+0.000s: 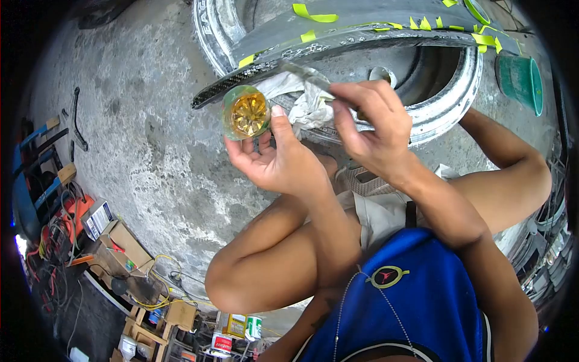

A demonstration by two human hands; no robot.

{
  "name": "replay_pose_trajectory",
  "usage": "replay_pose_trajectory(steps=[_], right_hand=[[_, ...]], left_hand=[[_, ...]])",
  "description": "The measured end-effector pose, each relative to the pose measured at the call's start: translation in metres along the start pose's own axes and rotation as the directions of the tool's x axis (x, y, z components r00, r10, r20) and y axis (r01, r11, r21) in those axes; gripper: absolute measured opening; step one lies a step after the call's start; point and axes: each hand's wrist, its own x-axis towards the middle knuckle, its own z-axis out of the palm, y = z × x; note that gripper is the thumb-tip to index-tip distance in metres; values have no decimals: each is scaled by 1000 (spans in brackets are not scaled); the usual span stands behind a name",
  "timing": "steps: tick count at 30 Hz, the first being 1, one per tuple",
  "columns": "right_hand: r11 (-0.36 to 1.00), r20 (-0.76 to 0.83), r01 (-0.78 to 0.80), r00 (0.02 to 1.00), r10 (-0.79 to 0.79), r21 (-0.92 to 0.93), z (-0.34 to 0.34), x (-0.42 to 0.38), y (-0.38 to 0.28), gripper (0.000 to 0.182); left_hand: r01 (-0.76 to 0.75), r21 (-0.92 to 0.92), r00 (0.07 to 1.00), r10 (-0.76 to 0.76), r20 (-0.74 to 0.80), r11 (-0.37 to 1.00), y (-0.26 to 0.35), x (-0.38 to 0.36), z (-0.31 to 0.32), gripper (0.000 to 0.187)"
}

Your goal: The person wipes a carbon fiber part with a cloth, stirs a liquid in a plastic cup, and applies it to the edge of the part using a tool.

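A small clear cup with amber liquid in it is held by my left hand, fingers beneath and thumb at its side. My right hand pinches a thin flat brush-like tool, its far end over the edge of a dark carbon-patterned panel. Yellow-green tape is stuck along the panel, which rests across a tire. A crumpled white cloth lies between my two hands, under the panel's edge.
A green bucket stands at the right. My bare legs are folded below the tire. On the left are blue-handled tools, orange cables, a cardboard box and a wooden shelf. Tins stand at the bottom.
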Motion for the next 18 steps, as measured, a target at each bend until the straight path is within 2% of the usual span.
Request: replay_pose_trajectory(steps=[4, 7, 9, 13, 16, 18], right_hand=[[1000, -8, 15, 1000, -15, -14, -5, 1, -1, 32], [999, -18, -3, 1000, 4, 45, 12, 6, -7, 30], [996, -2, -22, 1000, 23, 91, 21, 6, -9, 29], [995, 36, -33, 999, 30, 93, 15, 4, -6, 29], [997, 17, -27, 999, 28, -66, -8, 1, 1, 30], [995, -6, -27, 1000, 27, -96, -16, -1, 4, 31]], left_hand=[[12, -2, 1000, -12, 15, 1000, 1, -3, 0, 67], [8, 20, 1000, -8, 23, 1000, 2, -1, 1, 68], [61, -16, 998, -61, -29, 998, 5, -2, 3, 68], [47, -22, 998, -48, -41, 999, 0, -1, 2, 68], [50, -33, 999, -50, -10, 998, -2, 0, -2, 72], [53, -9, 999, -53, -4, 999, 0, -1, 1, 72]])
